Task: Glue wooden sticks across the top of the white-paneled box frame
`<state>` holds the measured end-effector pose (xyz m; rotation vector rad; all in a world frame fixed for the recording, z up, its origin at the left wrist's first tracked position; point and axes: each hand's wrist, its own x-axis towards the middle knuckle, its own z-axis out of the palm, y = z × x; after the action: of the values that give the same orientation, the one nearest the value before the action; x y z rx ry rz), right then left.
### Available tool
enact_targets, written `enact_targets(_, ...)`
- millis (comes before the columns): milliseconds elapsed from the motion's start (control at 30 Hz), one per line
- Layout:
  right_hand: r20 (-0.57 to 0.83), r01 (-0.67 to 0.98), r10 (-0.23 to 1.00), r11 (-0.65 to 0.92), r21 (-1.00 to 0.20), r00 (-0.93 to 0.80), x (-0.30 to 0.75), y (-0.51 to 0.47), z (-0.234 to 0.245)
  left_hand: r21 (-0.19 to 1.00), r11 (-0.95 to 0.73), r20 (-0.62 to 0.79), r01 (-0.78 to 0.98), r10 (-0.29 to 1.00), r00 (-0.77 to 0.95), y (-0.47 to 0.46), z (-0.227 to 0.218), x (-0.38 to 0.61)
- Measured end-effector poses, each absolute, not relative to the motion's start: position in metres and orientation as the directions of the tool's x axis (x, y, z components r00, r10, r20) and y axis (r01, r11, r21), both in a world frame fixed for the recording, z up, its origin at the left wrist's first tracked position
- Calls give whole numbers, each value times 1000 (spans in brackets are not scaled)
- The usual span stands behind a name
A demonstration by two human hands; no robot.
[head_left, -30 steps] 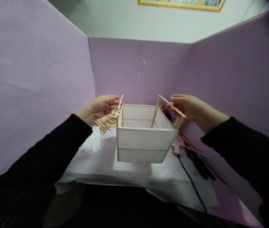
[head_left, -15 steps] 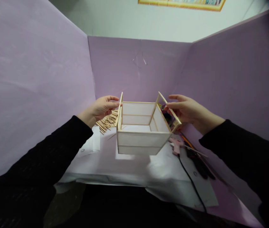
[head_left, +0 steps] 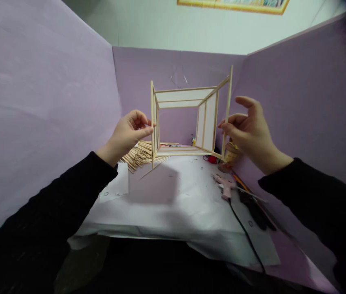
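Observation:
A box-shaped frame of thin wooden sticks [head_left: 185,154], with white paper-like panels on its sides, is held up above the table. Its open middle lets the purple back wall show through. My left hand [head_left: 130,132] pinches the left upright stick between thumb and fingers. On the other side, my right hand [head_left: 248,132] grips the right upright stick with the thumb and some fingers, its index finger raised off the wood. The frame's shadow falls on the white sheet [head_left: 191,196] below.
A pile of thin wooden sticks [head_left: 138,157] lies at the left back. At the right are a pink glue gun [head_left: 227,186] with a black cord, a dark glove-like item [head_left: 254,210], a red ball-like thing [head_left: 211,159] and a tan roll [head_left: 231,153]. Purple walls [head_left: 179,69] enclose three sides.
Both hands have tipped the frame, so its open side now faces me and it sits higher. The right hand has risen and its index finger has lifted.

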<state>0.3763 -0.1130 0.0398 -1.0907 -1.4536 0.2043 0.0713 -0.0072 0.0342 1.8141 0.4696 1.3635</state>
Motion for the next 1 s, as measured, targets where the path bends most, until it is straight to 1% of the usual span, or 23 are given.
enact_targets(100, 704, 485, 685, 559, -672, 186, 379, -109, 39, 769, -621, 631, -152, 700, 334, -6, 35, 72)
enact_targets(200, 650, 440, 730, 522, -730, 213, 379, -109, 39, 807, -577, 580, -121, 741, 338, -5, 37, 71)
enact_targets(333, 536, 393, 802, 419, -818, 263, 380, -107, 32, 873, -480, 476, -81, 806, 353, -4, 33, 70)
enact_targets(433, 505, 390, 828, 392, -833, 246, 381, -106, 24, 897, -436, 433, -78, 826, 362, -3, 27, 70)
enact_targets(500, 531, 403, 821, 423, -812, 209, 380, -108, 21, 884, -457, 459, -98, 811, 362, -3, 23, 69)
enact_targets(600, 598, 426, 781, 486, -763, 181, 376, -114, 21, 820, -557, 565, -133, 750, 344, -5, 20, 68)
enact_targets(700, 691, 447, 704, 572, -688, 164, 371, -120, 25, 733, -669, 671, -127, 678, 301, -12, 21, 68)
enact_targets(800, 777, 500, 609, 629, -595, 159, 367, -124, 29, 644, -761, 753, -72, 616, 232, -19, 23, 68)
enact_targets(900, 797, 534, 583, 628, -566, 159, 365, -127, 31, 579, -815, 804, -22, 566, 183, -22, 25, 68)
enact_targets(1000, 799, 547, 582, 624, -558, 151, 367, -127, 31, 554, -833, 822, -9, 545, 167, -23, 25, 68)
